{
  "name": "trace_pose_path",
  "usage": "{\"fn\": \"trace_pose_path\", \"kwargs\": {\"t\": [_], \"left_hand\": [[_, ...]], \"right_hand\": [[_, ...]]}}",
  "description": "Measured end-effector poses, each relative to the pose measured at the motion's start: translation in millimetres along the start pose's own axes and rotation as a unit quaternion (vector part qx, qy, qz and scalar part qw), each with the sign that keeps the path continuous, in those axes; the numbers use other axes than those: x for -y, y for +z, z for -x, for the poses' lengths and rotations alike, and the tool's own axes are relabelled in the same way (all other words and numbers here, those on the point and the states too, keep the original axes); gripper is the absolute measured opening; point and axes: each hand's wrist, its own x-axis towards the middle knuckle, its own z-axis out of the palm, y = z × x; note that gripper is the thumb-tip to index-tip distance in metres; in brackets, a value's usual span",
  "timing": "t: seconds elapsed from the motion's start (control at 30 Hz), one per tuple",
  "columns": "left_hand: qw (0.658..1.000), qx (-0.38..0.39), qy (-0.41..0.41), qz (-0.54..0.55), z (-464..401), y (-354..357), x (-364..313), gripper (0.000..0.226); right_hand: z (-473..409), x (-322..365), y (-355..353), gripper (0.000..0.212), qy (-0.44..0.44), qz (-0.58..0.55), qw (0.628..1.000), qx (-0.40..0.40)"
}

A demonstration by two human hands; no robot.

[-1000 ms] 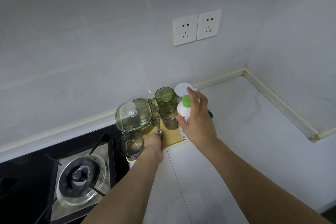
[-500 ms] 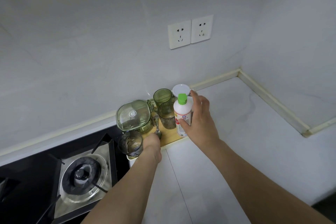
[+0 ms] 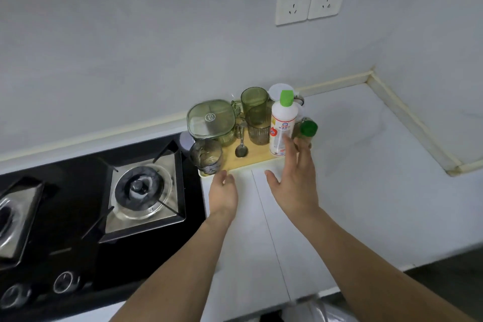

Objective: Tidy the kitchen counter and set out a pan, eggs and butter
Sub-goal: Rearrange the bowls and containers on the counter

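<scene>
My right hand [image 3: 294, 185] is showing its fingers [image 3: 288, 150] spread and straight, gripping nothing, the tips just in front of the white bottle with the green cap [image 3: 283, 123] that is standing upright at the right end of the wooden tray [image 3: 257, 158]. My left hand [image 3: 223, 192] is lying relaxed with loosely extended fingers and holding nothing, hovering just short of the tray's near edge, close to the clear glass [image 3: 206, 155] at its left corner.

Further out, the tray is sitting against the wall beside the gas hob [image 3: 141, 191], crowded with a lidded green container [image 3: 211, 119], two green ribbed cups [image 3: 256, 115] and a spoon [image 3: 241, 148]. A small green-capped jar [image 3: 308, 129] is standing just right of the bottle.

I am reading this as the tidying step, the clutter grouped on the tray. No pan, eggs or butter is showing anywhere, so the next move is probably calling for me to fetch them from outside this view and set them on the bare white counter [image 3: 366, 178], the pan likely toward the hob.
</scene>
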Motion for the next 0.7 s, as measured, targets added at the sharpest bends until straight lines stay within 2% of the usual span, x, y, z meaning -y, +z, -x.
{"fn": "trace_pose_path", "kwargs": {"t": [0.2,0.33,0.7], "left_hand": [[0.995,-0.03,0.081,-0.039,16,-53,30,0.039],[0.988,-0.059,0.134,-0.045,30,-102,42,0.039],[0.969,-0.192,0.155,0.019,88,-300,106,0.035]], "right_hand": [[30,43,16,0.082,-0.007,0.018,0.999,0.045],[53,86,23,0.081,-0.045,0.011,0.997,0.054],[163,253,60,0.08,-0.175,-0.052,0.979,0.087]]}}
